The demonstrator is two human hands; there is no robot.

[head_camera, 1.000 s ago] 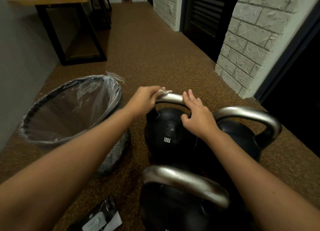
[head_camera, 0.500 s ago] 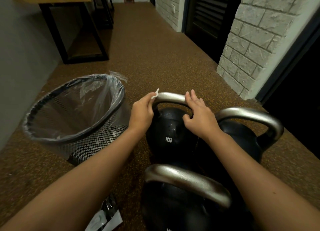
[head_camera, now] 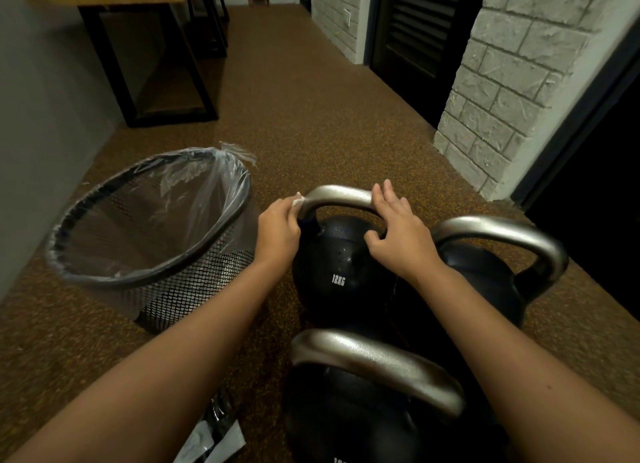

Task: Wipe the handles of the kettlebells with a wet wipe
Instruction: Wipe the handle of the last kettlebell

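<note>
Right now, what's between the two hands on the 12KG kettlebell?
In the head view, only bare silver handle lies between the left hand, pressing the wet wipe on its left bend, and the right hand holding its right end.

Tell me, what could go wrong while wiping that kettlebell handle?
The left hand pinches only a small wet wipe at the handle bend, so it might slip out. The right hand curls around the handle beside the next kettlebell; a tip could pinch fingers. The bin stands close and might get bumped.
</note>
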